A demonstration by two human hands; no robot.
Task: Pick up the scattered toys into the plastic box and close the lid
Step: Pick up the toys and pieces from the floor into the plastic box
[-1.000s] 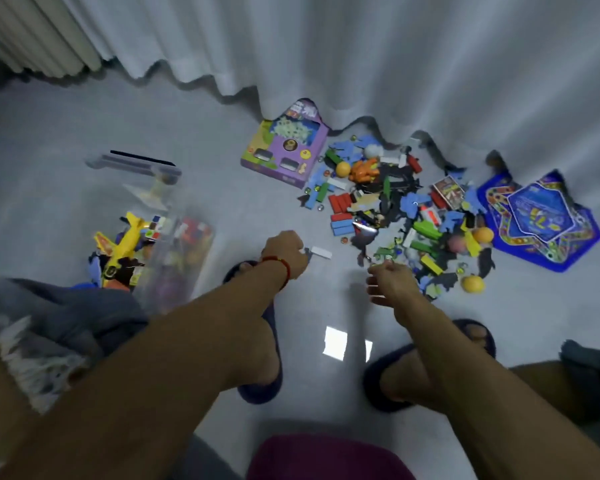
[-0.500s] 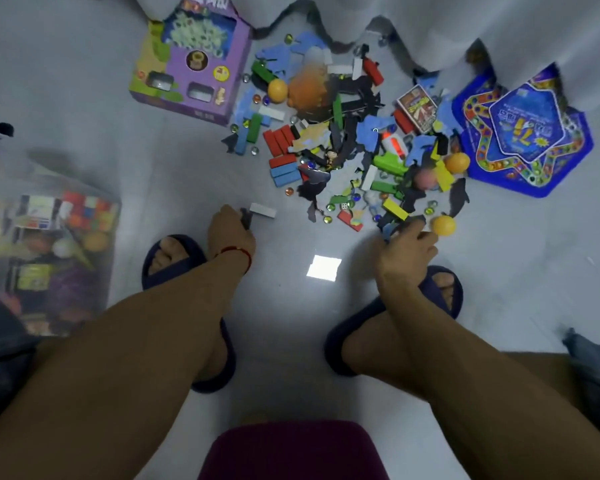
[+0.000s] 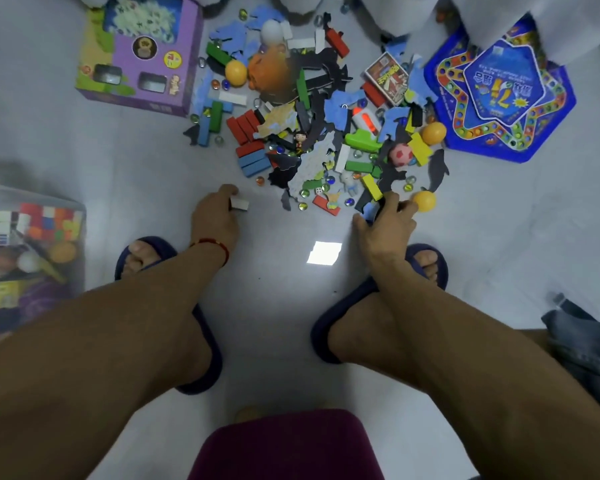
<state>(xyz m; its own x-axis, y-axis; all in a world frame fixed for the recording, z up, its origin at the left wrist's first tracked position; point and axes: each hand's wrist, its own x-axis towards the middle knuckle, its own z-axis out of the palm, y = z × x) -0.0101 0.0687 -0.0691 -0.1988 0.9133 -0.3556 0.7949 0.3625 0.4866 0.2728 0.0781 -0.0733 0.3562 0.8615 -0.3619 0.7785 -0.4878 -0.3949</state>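
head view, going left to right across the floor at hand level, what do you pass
plastic box → left hand gripping a white block → red block → right hand on the edge of the toy pile → yellow ball

Large "7" on blue game board [image 3: 499, 98]

Pale grey glossy tiled floor [image 3: 118, 161] all over, with a bright square glare patch [image 3: 324, 253] from a ceiling light, I think. White fabric curtain [image 3: 499, 19] hangs along the top edge, its hem touching the floor. Dark maroon cushioned stool seat [image 3: 284, 445] sits bottom centre.
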